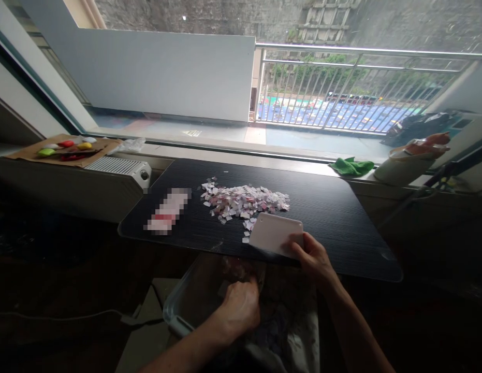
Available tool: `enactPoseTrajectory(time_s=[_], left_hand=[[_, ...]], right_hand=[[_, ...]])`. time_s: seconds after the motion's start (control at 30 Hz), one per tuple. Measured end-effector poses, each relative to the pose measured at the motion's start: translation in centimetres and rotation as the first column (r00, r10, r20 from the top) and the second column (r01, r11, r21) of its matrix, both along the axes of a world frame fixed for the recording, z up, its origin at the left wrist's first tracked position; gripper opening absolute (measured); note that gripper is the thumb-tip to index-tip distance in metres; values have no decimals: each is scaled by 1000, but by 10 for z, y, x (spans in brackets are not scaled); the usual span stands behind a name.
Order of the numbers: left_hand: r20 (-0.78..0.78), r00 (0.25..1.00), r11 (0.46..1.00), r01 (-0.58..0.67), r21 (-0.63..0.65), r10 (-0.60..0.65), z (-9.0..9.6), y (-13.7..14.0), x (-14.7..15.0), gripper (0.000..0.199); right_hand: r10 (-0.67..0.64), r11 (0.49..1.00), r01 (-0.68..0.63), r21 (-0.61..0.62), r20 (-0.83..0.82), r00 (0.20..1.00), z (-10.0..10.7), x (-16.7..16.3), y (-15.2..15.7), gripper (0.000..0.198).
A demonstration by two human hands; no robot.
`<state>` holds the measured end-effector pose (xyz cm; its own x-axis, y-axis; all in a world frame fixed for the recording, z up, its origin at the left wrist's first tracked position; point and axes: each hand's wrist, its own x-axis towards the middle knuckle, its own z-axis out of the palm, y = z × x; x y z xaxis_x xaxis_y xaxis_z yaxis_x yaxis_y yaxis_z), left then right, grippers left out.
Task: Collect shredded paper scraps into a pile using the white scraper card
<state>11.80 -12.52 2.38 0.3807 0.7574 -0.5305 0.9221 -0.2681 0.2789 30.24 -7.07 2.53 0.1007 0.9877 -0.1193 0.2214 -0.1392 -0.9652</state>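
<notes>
In my right hand [312, 254] is a flat white rectangular plate [274, 233] with rounded corners and small corner holes. Thumb and fingers pinch its right end, and its lower edge meets the dark tabletop [334, 217]. Beside its left edge lie a few small paper squares [247, 226]. Behind it spreads a larger heap of paper bits [244, 199], mostly white and pinkish. Below the table's front edge, my left hand [243, 305] is closed at the near side of a clear plastic container [176, 316]. Its fingertips are partly hidden in shadow.
A pixelated pink-and-red item [168, 212] lies at the table's left. Left of the table are a radiator [124, 168] and a cardboard sheet [27, 147] with coloured pieces. A green cloth [351, 166] and a pale container [404, 166] stand along the window sill.
</notes>
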Motion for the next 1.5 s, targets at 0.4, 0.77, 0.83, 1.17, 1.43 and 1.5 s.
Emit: enactPoseTrajectory(time_s=[0.4,0.77,0.83,1.17,1.43,1.5], left_hand=[[33,999,1000,-22,-17,22,-7,0,-5,49],[38,999,1000,-11,1,11,-6,0,-3,50],[41,999,1000,-17,8,17,-6,0,-4,48],[44,999,1000,5,-16,-4,-7,3,-6,44],[71,997,1000,-16,5,15,-12,4,-8,39],[80,997,1000,-25,9,24,-13,5,-8,37]], right_hand=[[-113,994,113,5,39,993,10,-1,-25,25],[-100,989,79,124,174,980,19,-17,-9,19],[-109,988,84,129,198,974,17,-17,-8,18],[-86,994,74,76,174,981,15,-19,-7,21],[-56,998,50,50,138,989,15,-23,-5,19],[-28,999,24,35,114,993,14,-28,-3,19]])
